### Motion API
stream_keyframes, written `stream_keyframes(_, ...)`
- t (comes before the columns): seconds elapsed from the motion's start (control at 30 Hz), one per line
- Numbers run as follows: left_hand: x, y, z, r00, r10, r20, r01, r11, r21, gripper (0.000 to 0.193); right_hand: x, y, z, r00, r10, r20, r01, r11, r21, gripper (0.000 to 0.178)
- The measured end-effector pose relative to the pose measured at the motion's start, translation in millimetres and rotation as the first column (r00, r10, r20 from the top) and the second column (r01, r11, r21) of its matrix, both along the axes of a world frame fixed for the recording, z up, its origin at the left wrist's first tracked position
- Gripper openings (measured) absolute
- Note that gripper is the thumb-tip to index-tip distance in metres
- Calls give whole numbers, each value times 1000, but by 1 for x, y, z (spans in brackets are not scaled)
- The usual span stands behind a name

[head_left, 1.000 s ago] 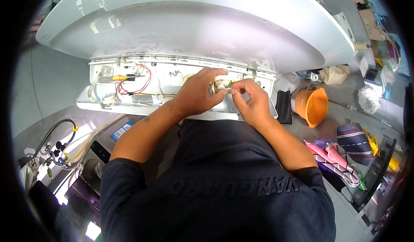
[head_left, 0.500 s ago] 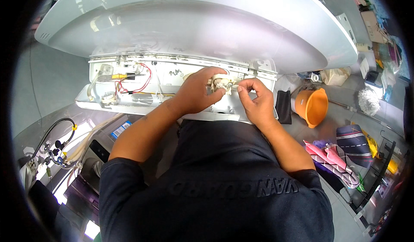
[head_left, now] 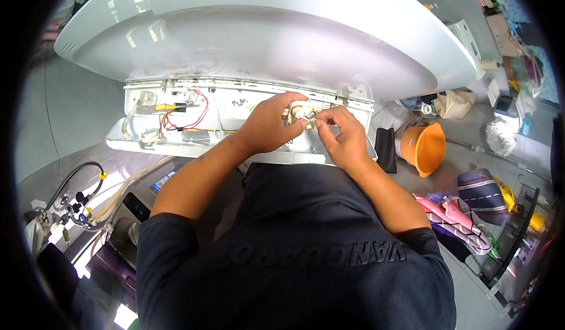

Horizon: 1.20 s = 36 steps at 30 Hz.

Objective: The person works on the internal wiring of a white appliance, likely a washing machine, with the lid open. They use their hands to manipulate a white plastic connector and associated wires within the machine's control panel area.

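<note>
A small cream plastic part with a rounded body [head_left: 298, 114] sits over the right half of a long, opened white housing [head_left: 194, 149]. My left hand [head_left: 269, 125] grips this part from its left, thumb below and fingers above. From the other side my right hand [head_left: 346, 139] comes in with thumb and forefinger pinched together at the part's right edge. A small pale piece shows at those fingertips, too small to name. The part's underside is hidden by my hands.
A large glossy white curved panel [head_left: 253, 42] rises beyond the housing. At the housing's left lie a yellow-handled screwdriver [head_left: 165, 106] and red wires [head_left: 204, 113]. An orange bucket [head_left: 431, 149] stands at the right; gauges with a black hose [head_left: 78, 203] are at the left.
My right hand has shifted slightly left, bringing its pinched fingertips against the cream part. The left hand keeps its grip. The whole view has tilted a little.
</note>
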<state>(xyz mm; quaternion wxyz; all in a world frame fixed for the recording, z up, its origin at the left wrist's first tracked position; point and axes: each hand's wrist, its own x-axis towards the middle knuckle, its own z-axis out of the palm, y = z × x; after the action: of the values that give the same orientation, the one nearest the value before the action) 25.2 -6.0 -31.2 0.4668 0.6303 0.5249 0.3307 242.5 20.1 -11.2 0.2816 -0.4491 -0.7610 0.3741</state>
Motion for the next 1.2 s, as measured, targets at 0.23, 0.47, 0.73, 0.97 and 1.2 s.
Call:
stream_keyframes(0.23,5,-6,6,998,9,-54,0,987,158,47,-1,-3,4,998,58,26,-62,986,154,10)
stream_keyframes(0.47,5,-7,12,998,-17,-62,23,995,97,47,3,-3,-1,1000,-2,-15,3,997,73,10)
stream_keyframes(0.73,5,-7,8,999,-12,-50,19,989,144,47,3,-3,3,999,32,21,-33,999,42,10)
stream_keyframes(0.97,6,-8,3,998,1,-57,9,984,176,48,3,-3,4,998,48,34,-51,994,94,10)
stream_keyframes(1.2,7,-9,4,998,6,-66,5,986,167,49,3,-3,6,998,53,41,-57,995,80,9)
